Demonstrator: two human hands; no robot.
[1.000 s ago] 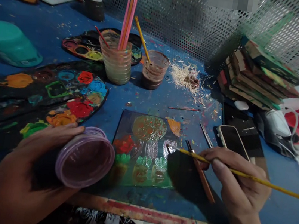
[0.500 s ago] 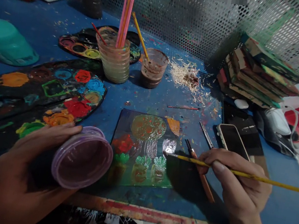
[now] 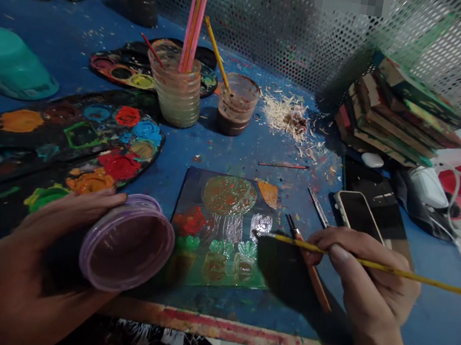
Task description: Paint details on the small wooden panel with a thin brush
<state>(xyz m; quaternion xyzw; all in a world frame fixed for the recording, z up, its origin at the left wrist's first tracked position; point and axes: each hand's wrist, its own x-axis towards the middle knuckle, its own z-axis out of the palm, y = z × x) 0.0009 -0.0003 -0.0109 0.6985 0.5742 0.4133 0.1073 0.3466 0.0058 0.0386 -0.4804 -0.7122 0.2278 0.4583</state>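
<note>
My left hand (image 3: pixel 37 258) is wrapped round a purple-rimmed plastic cup (image 3: pixel 127 243), tilted so that its mouth faces me. Pinched in my right hand (image 3: pixel 367 276) is a thin yellow paintbrush (image 3: pixel 419 278), held nearly level. Its dark tip is over the right side of a small painted panel (image 3: pixel 203 232), by a whitish patch; whether it touches cannot be told. The panel shows a round speckled shape, a red blob and small green plants in pots. Just left of my right hand lie a wooden-handled carving tool (image 3: pixel 317 285) and a slim metal tool (image 3: pixel 317 208).
Paint-filled palettes (image 3: pixel 120 164) spread across the left. Behind the panel stand a ribbed cup of sticks (image 3: pixel 176 97) and a cup of brown liquid (image 3: pixel 236 106). Shavings (image 3: pixel 287 114), a stack of painted blocks (image 3: pixel 401 118) and a phone (image 3: pixel 359 216) lie to the right. Mesh (image 3: pixel 272 21) closes off the back.
My right hand and the paintbrush have shifted very slightly to the right, and the brush tip is a touch higher. The cup in my left hand stays in place.
</note>
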